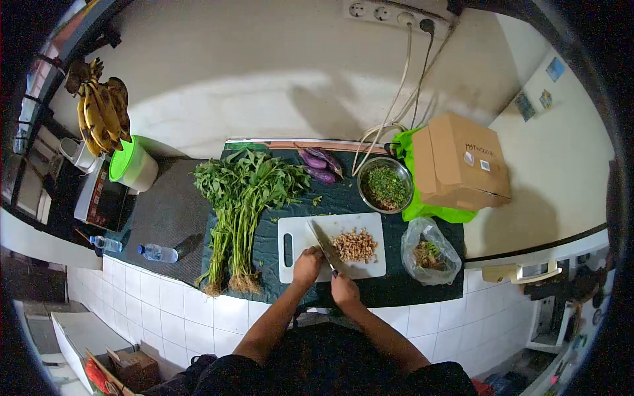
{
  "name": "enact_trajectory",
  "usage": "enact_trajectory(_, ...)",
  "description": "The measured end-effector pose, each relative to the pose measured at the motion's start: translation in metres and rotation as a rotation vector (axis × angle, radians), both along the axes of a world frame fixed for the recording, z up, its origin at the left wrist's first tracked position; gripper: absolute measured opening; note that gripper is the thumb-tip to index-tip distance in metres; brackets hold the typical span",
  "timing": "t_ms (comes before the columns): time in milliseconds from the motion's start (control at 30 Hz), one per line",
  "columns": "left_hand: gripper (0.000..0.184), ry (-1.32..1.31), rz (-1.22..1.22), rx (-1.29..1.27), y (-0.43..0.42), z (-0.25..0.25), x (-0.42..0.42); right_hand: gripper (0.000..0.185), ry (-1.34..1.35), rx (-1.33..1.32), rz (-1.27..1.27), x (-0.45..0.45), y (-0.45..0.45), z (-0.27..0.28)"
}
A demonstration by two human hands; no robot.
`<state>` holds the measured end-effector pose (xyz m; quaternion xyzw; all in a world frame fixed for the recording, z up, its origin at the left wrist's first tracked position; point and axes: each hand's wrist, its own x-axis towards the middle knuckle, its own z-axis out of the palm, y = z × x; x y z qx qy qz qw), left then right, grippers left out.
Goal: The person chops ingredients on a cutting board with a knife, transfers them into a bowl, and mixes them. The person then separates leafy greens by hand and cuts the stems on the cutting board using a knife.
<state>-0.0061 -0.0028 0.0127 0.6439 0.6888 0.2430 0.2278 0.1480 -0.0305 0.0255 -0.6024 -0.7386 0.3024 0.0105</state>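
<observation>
My right hand [345,289] is wrapped round the dark handle of a kitchen knife [322,244]. The blade points away from me and to the left over a white cutting board [294,228]. Close against the blade's left side, my left hand [308,265] has its fingers curled together over the board; whatever they hold, if anything, is hidden. To the right of the knife, a pile of small chopped light-brown pieces [356,245] lies on the board. A metal bowl [411,193] holding chopped greens [384,185] stands behind the board's right corner.
Long leafy greens with roots [241,218] lie left of the board, purple eggplants [320,164] behind it. At right are a plastic bag with scraps [429,257] and a cardboard box [456,162]. Water bottles [158,253] lie left; bananas [102,115] hang above a green-lidded tub [140,173].
</observation>
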Motion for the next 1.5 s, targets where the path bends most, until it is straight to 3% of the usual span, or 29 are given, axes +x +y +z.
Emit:
enact_trajectory(100, 0.016, 0.028, -0.016, -0.068, -0.005, 0.021, 0.004, 0.032, 0.047, 0.222, 0.012, -0.004, 0.015, -0.016)
enact_trajectory(267, 0.013, -0.053, 0.019, -0.028, -0.002, -0.013, -0.004, 0.034, 0.085, 0.056, 0.071, -0.011, 0.035, 0.025)
enact_trajectory(433, 0.014, -0.075, 0.069, -0.029, -0.001, 0.003, -0.002, 0.034, 0.043, -0.076, -0.066, -0.007, 0.010, 0.031)
enact_trajectory(667, 0.021, -0.138, 0.013, 0.035, 0.000, -0.002, -0.004, 0.035, 0.099, 0.005, -0.087, -0.008, 0.016, -0.009)
enact_trajectory(867, 0.018, -0.083, 0.035, 0.020, -0.003, 0.003, -0.004, 0.038, 0.150, -0.103, -0.017, -0.012, 0.029, 0.011)
enact_trajectory(1167, 0.016, -0.123, 0.046, 0.065, -0.001, 0.002, -0.003, 0.036, -0.004, 0.037, -0.123, -0.012, 0.006, -0.005)
enact_trajectory(1500, 0.017, -0.172, 0.126, 0.002, -0.004, -0.016, -0.007, 0.033, 0.061, 0.023, 0.013, -0.003, 0.010, 0.025)
